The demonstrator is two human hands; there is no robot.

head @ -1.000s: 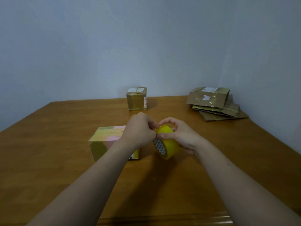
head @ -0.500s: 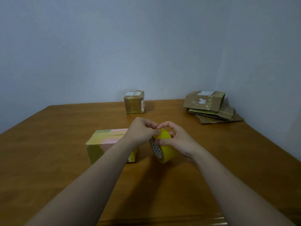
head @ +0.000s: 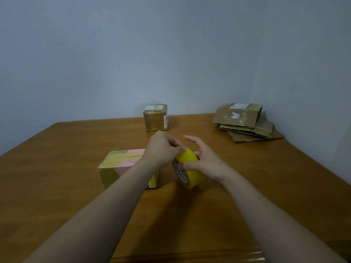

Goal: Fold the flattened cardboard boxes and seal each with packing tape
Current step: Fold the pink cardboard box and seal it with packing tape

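A yellow roll of packing tape [head: 190, 172] stands on edge above the wooden table [head: 266, 177], held between both hands. My right hand [head: 206, 161] grips the roll from the right, thumb on its patterned core, upper fingers spread. My left hand [head: 163, 149] pinches the top rim of the roll with its fingertips. Just left of the roll sits a folded box [head: 118, 168] with yellowish tape and a pink patch; my left forearm crosses its right part.
A small taped box [head: 156, 117] stands at the table's far edge by the wall. A stack of flattened cardboard boxes [head: 245, 122] lies at the back right near the side wall. The table's front edge runs just below my forearms.
My right hand's upper fingers have lifted off the roll and spread. My left fingertips stay pinched on the roll's top. The camera has tilted slightly, so everything sits lower in view.
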